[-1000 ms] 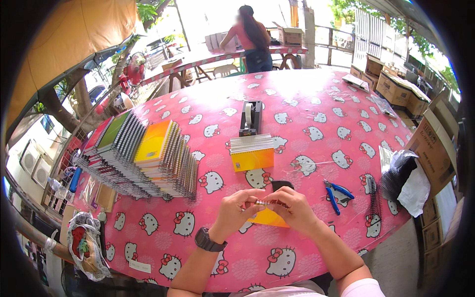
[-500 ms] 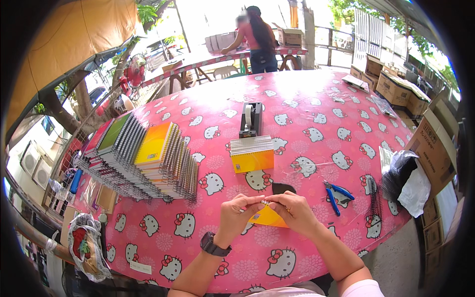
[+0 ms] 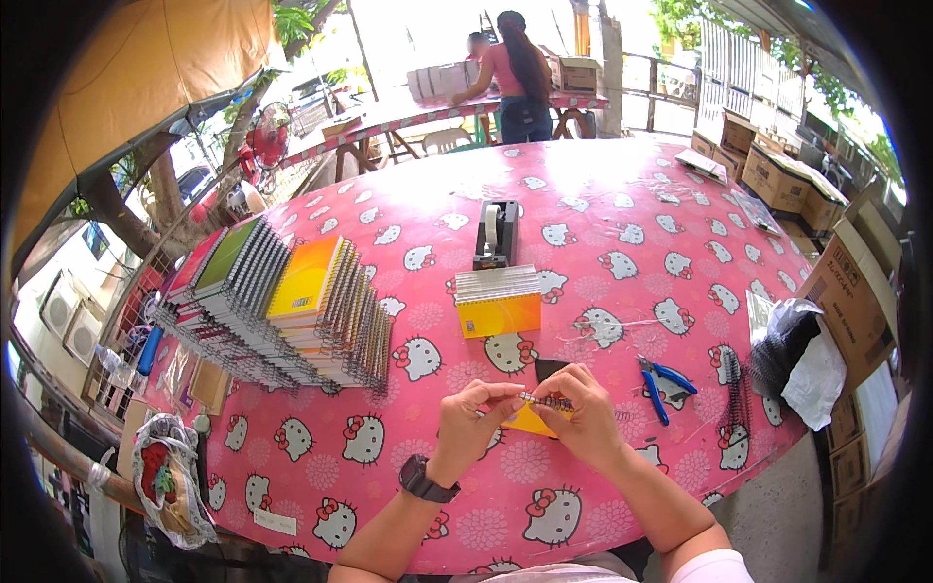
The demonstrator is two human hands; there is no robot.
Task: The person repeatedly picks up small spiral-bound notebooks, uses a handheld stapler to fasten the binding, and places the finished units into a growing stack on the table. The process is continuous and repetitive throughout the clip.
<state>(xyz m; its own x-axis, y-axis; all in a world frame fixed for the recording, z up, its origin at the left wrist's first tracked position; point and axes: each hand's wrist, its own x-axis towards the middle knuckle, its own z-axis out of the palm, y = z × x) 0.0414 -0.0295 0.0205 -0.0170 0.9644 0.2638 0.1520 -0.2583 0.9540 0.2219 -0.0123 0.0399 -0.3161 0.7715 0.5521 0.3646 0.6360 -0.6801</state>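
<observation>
Coil (image 3: 556, 401) and yellow notebook (image 3: 532, 421), one of each, are lying under the person's fingers near the front of the pink table (image 3: 622, 496), the coil running along the notebook's upper edge. The left hand (image 3: 478, 418) is pinching the coil's left end between thumb and forefinger; the right hand (image 3: 587, 418) is pinching it further along. This notebook is seeming only partly bound, though the fingers are hiding how much is left. One dark object (image 3: 551, 368) is showing just behind the hands. Beyond, one yellow pile (image 3: 499, 319) is standing before one tape dispenser (image 3: 497, 233); whether it is carrying coils, I can't tell. One pair of blue pliers (image 3: 654, 393) is lying to the right, near loose dark coils (image 3: 734, 403) too tangled for counting. Leftward, three piles of coiled notebooks (image 3: 309, 277), topped red, green and yellow, are looking finished; overlap is preventing an exact count. Two people (image 3: 525, 83) are showing at the far table (image 3: 418, 120).
</observation>
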